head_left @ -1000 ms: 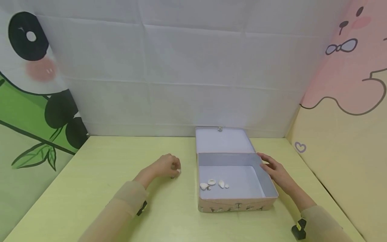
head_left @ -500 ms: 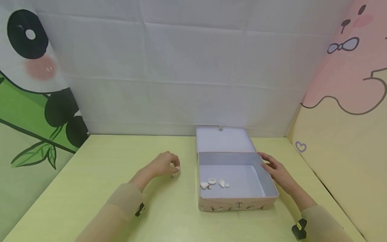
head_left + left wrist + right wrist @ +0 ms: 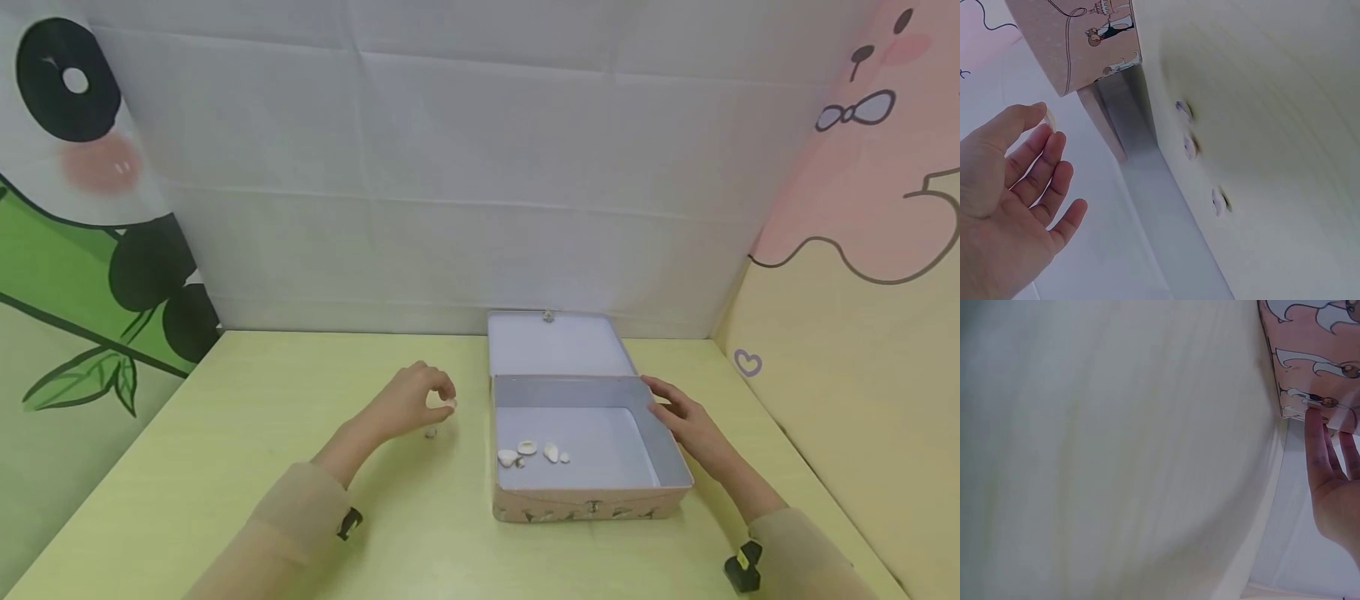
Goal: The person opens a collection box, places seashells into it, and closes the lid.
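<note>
My left hand (image 3: pixel 408 402) pinches a small white seashell (image 3: pixel 1050 119) between thumb and fingertips, raised above the table left of the box. Beneath that hand a shell (image 3: pixel 431 432) lies on the table. In the left wrist view, three shells on the table show, one of them a pale shell (image 3: pixel 1219 202). The lidded tin box (image 3: pixel 577 504) stands with its lid (image 3: pixel 558 343) tipped back. Several white shells lie in its left part, among them an oval shell (image 3: pixel 527 447). My right hand (image 3: pixel 690 429) rests on the box's right side, its fingers (image 3: pixel 1317 450) fairly straight against the patterned wall.
The pale yellow table (image 3: pixel 315 375) carries the box right of centre. A white cloth wall (image 3: pixel 480 167) rises behind the lid. Printed panels stand at both sides, a panda panel (image 3: pixel 97 208) on the left and a pink one (image 3: pixel 862 192) on the right.
My left hand has picked the seashell up and lifted it slightly, uncovering another shell on the table. My right hand and the box stay in place; the head view has shifted a little.
</note>
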Available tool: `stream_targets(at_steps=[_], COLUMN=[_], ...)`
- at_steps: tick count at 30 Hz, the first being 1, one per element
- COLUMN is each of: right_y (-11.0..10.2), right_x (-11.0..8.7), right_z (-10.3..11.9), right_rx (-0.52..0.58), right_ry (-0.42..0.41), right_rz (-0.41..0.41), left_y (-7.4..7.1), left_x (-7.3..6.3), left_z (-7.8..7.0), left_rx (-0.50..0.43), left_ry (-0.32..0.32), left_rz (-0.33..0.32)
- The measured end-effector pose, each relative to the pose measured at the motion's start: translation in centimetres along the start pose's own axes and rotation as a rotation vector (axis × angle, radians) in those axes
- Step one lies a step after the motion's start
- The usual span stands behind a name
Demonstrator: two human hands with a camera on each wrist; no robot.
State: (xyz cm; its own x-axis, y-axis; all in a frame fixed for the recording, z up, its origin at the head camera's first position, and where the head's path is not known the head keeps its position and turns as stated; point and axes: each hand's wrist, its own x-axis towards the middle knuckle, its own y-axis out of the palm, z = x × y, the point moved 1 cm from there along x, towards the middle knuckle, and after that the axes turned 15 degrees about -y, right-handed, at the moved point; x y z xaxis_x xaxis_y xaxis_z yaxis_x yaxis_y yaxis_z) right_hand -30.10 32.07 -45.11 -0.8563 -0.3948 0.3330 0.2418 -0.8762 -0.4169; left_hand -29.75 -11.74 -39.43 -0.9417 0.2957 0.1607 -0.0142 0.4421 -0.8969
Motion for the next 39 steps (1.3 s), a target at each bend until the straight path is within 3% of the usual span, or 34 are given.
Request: stream_targets(at_steps=[9, 15, 20, 31, 39], right_y=[-0.1, -0.2, -0.2, -0.2, -0.2], right_x=[0.0, 0.0, 0.0, 0.1, 0.1], right_z=[-0.1, 0.1, 0.2, 0.1, -0.2], right_rx=[-0.008, -0.012, -0.004, 0.003, 0.014], right_ry=[-0.004, 0.003, 0.011, 0.006, -0.005], right_rz=[-0.001, 0.003, 0.005, 0.008, 0.010], left_y=[-0.4, -0.2, 0.3, 2.4, 4.8], left_x=[-0.6, -0.6, -0.5, 0.6, 2.0], left_z=[-2.2, -3.6, -4.8, -6.6, -6.9], left_rx=[-0.013, -0.094, -0.164, -0.258, -0.212], left_ry=[0.046, 0.134, 0.186, 0.205, 0.238], left_rz=[-0.130, -0.249, -0.309, -0.323, -0.293])
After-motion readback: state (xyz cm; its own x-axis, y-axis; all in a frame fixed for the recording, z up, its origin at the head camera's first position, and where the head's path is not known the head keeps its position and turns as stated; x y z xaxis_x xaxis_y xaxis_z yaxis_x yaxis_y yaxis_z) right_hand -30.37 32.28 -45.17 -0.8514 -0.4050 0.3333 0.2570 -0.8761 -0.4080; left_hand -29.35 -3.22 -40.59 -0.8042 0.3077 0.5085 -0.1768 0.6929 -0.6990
